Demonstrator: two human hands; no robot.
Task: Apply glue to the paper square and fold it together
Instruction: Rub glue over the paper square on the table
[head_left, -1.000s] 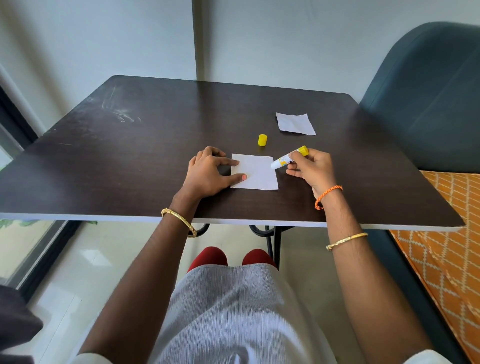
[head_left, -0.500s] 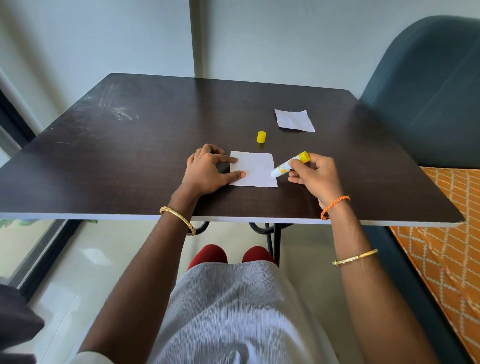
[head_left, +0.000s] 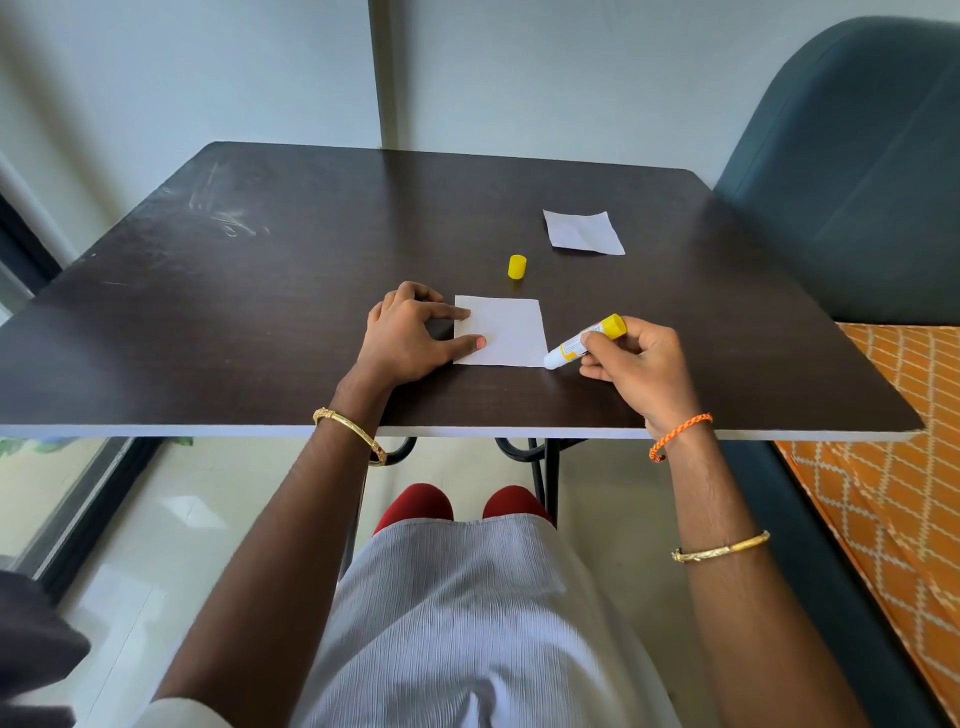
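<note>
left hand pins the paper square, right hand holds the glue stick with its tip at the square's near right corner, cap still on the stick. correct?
Not quite: the yellow cap is off, standing on the table beyond the paper square. The head view shows it. The rest holds: left hand pins the square, right hand holds the glue stick.

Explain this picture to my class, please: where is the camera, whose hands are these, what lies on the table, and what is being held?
There is no machine here. A camera worn on a person's head looks down at their own two hands. On the dark table lies a white paper square. The left hand presses its near left part flat with forefinger and thumb. The right hand holds a glue stick, its white tip at the square's near right corner. The stick's yellow cap stands farther back, and a second paper lies beyond it to the right.
</note>
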